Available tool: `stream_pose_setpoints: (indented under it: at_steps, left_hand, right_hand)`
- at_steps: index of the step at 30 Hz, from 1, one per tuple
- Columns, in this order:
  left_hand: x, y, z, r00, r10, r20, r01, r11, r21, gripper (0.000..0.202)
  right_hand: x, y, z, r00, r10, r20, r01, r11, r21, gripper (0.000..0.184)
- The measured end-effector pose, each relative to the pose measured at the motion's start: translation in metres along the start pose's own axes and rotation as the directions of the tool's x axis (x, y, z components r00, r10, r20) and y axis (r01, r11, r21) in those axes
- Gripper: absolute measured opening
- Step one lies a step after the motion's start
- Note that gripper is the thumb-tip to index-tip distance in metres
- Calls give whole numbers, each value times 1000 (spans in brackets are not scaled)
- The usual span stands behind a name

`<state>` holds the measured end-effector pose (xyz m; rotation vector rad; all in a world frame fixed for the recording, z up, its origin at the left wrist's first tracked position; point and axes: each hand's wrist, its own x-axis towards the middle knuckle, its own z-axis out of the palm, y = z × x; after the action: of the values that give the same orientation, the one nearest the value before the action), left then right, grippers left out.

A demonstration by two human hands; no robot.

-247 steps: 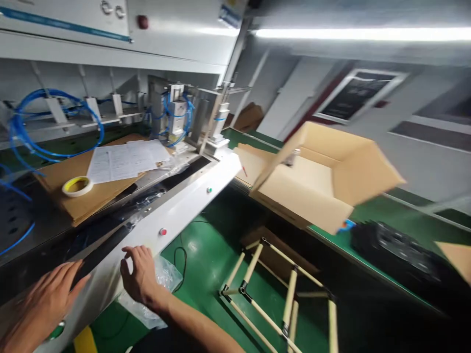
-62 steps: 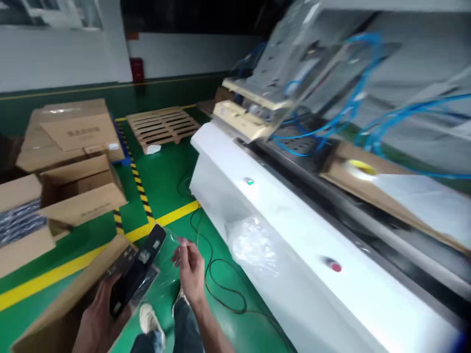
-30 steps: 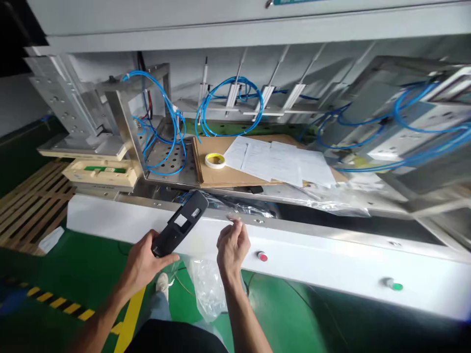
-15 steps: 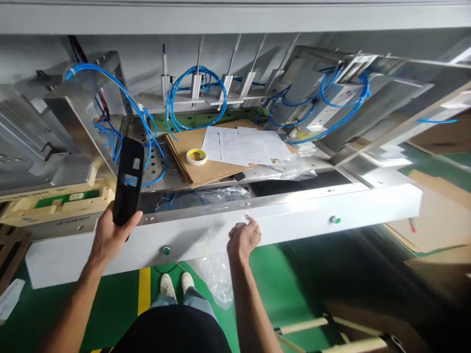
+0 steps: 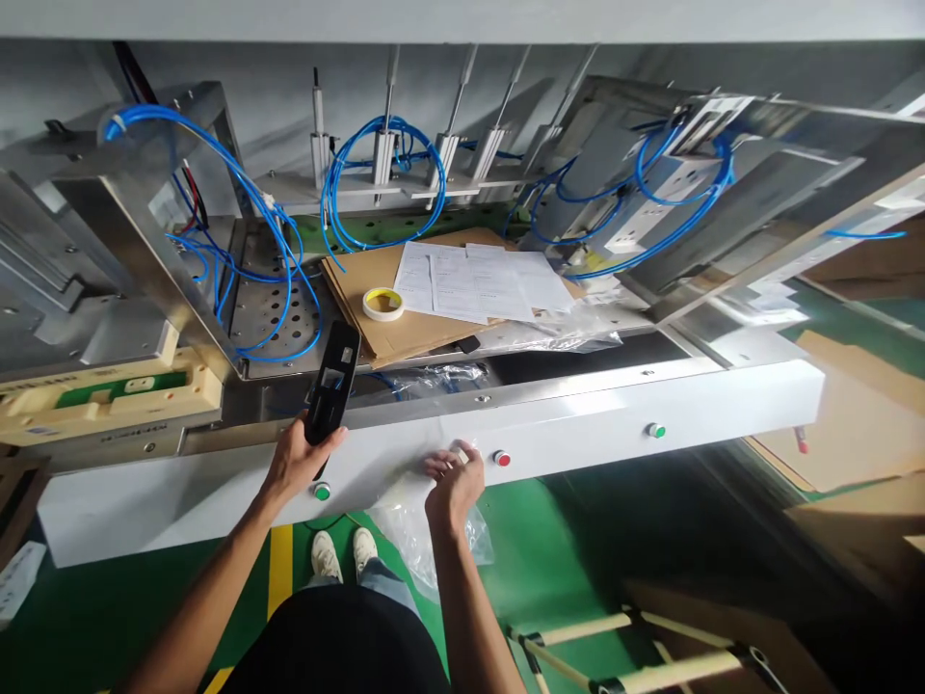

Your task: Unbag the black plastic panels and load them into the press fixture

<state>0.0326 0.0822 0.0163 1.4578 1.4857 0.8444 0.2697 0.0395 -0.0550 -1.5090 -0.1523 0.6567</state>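
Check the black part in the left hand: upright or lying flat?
Roughly upright, tilted a little right. The left hand grips the black part by its lower end; its top stands clear above the white machine rail.

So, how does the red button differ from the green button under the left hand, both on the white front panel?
The red button is red and uncovered, just right of the right hand. The green button is green and sits lower and further left on the white front panel, directly under the left hand, which holds a black plastic part. Both are small and round, and neither is being pressed.
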Motion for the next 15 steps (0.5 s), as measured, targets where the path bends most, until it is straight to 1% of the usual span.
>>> stream_pose_setpoints:
  at_steps: [3, 5, 7, 8, 9, 10, 11, 12, 13, 14, 15]
  left_hand:
    - [13, 0, 4, 999, 27, -41, -28, 999, -15, 54]
    - [18, 2, 7, 997, 42, -58, -43, 999, -19, 52]
    - [21, 4, 9, 996, 57, -62, -59, 998, -21, 50]
    - [22, 5, 10, 996, 64, -59, -66, 998, -24, 50]
    - [23, 6, 10, 996, 70, -57, -72, 997, -28, 49]
    - [23, 7, 10, 996, 74, -56, -76, 997, -33, 49]
    - [22, 8, 9, 995, 78, -60, -80, 996, -35, 49]
    - [20, 9, 8, 994, 81, -71, -83, 996, -36, 50]
    - [17, 10, 5, 993, 80, -89, -83, 996, -34, 50]
    - [13, 10, 3, 991, 73, -111, -77, 997, -32, 50]
    - [7, 10, -1, 990, 56, -132, -61, 998, -28, 50]
  right_hand:
    - [3, -2, -19, 999, -49, -1, 48, 997, -61, 50]
    - [4, -7, -32, 989, -139, -46, 131, 982, -135, 52]
    - [4, -13, -42, 958, -270, -95, 244, 944, -221, 54]
    - [4, -15, -45, 933, -353, -74, 323, 908, -267, 55]
    - [4, -16, -45, 889, -458, 6, 435, 841, -320, 57]
    - [4, -17, -44, 811, -567, 144, 575, 730, -369, 57]
    - [4, -16, -41, 689, -651, 319, 721, 569, -397, 56]
    - [4, -14, -37, 535, -685, 495, 840, 374, -392, 54]
    - [4, -11, -33, 387, -669, 634, 913, 182, -365, 54]
    - [5, -7, -30, 284, -630, 722, 941, 36, -338, 54]
    - [5, -3, -27, 237, -603, 762, 943, -45, -329, 56]
